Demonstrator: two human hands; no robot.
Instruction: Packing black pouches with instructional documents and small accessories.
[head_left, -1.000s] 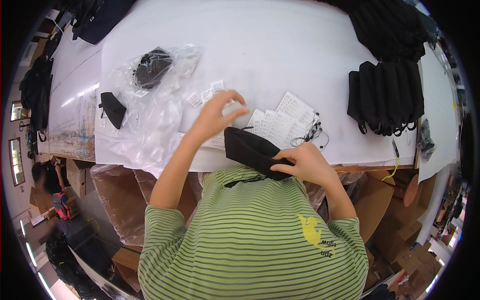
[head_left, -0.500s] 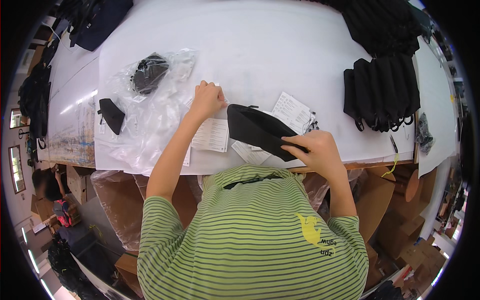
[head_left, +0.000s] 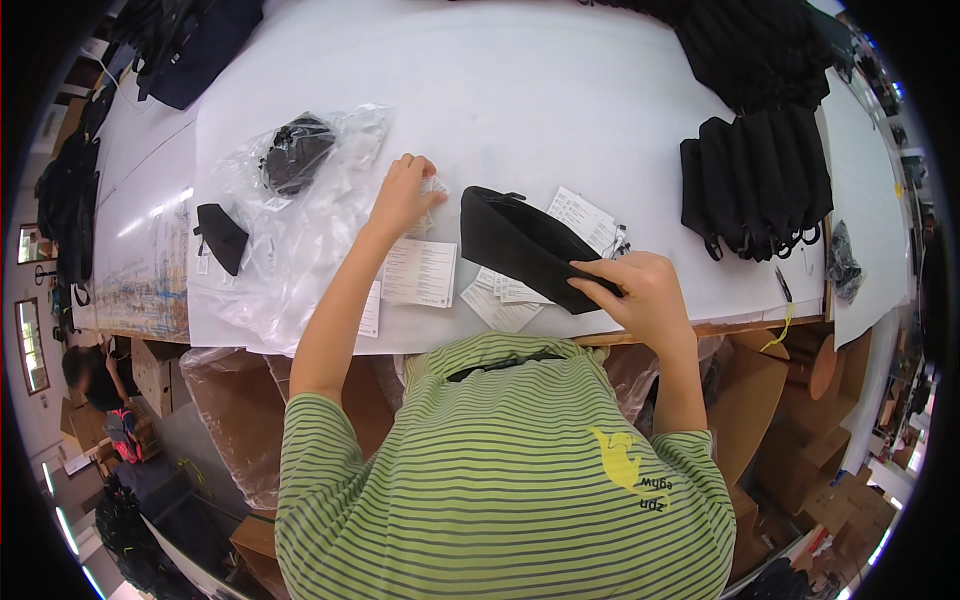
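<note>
My right hand [head_left: 645, 297] pinches the near right corner of a black fabric pouch [head_left: 525, 250]. The pouch is tilted above the table, its long upper opening gaping. To its left, my left hand [head_left: 402, 195] has curled fingers at a small whitish, partly see-through piece [head_left: 436, 188]; what exactly they grip is too small to tell. Below that hand lies a white printed leaflet [head_left: 420, 273]. More printed leaflets [head_left: 500, 305] lie under and in front of the pouch, and a stack of printed tags [head_left: 583, 218] with dark strings sits behind it.
Clear plastic bags [head_left: 300, 240] spread over the left, one around a dark bundle [head_left: 298, 155]. A small black piece [head_left: 221, 238] lies beside them. At the right are a row of black pouches [head_left: 757, 185] and a cutter [head_left: 783, 285] near the front edge. Cardboard boxes [head_left: 745, 415] stand below the table.
The pouch has shifted slightly up and right, away from my left hand. My left hand has moved a little up and left, its fingers loosening somewhat. My right hand keeps its pinch.
</note>
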